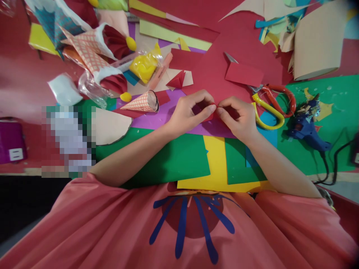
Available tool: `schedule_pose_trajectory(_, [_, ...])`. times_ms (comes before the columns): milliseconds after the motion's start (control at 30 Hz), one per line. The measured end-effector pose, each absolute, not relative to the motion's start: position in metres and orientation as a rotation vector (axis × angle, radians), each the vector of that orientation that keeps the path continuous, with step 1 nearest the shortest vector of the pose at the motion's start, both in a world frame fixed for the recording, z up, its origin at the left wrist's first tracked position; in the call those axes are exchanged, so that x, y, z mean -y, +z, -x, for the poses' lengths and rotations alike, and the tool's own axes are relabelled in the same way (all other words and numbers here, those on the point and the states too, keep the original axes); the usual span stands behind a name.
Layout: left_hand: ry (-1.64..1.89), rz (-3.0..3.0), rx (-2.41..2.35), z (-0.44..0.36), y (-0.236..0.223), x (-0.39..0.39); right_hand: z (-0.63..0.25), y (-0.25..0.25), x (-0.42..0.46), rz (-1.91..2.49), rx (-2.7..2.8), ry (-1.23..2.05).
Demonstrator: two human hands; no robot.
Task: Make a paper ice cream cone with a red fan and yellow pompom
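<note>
A small piece of red paper (pixel 208 115) is pinched between my two hands, over the purple sheet in front of me. My left hand (pixel 192 111) grips it with thumb and forefinger. The fingertips of my right hand (pixel 238 115) meet the left ones and close on the same paper; its full shape is partly hidden by my fingers. Left of my hands lies a checked paper cone (pixel 141 102) with a dark rim. Behind them rests a folded red paper piece (pixel 177 80). Scissors with red and yellow handles (pixel 267 117) lie beside my right hand, a red paper rectangle (pixel 244 74) over their blades.
A blue glue gun (pixel 308 130) with a black cord lies at the right. Paper cones with white rims (pixel 84 48) and a bag of yellow clay (pixel 144 67) crowd the back left. A beige paper cylinder (pixel 318 41) stands back right. Green sheets (pixel 162 153) cover the near table.
</note>
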State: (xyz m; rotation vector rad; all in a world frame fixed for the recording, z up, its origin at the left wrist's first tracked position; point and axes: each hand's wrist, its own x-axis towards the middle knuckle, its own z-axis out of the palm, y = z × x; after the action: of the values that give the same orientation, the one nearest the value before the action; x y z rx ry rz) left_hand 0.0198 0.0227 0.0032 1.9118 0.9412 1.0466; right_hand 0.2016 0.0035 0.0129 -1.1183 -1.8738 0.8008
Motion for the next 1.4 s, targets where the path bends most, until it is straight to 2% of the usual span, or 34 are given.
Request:
schedule_pose_trajectory(300, [1.054, -1.884, -0.918, -0.021, 0.002, -0.022, -0.202, 0.016, -0.005, 1.17, 1.935, 0.966])
schedule_pose_trajectory(567, [0.987, -1.815, -0.964, -0.021, 0.006, -0.023, -0.201, 0.017, -0.004, 1.22, 1.77, 1.123])
schedule_pose_trajectory(833, [1.114, -1.721, -1.006, -0.021, 0.004, -0.025, -0.202, 0.021, -0.008, 1.139, 1.606, 1.314])
schedule_pose_trajectory(1067, [1.132, -1.673, -0.975, -0.021, 0.005, -0.027, -0.203, 0.022, -0.009, 1.141, 1.63, 1.278])
schedule_pose_trajectory(1400, [0.833, -1.724, -0.816, -0.019, 0.013, -0.026, -0.206, 0.013, -0.008, 1.08, 1.694, 1.173])
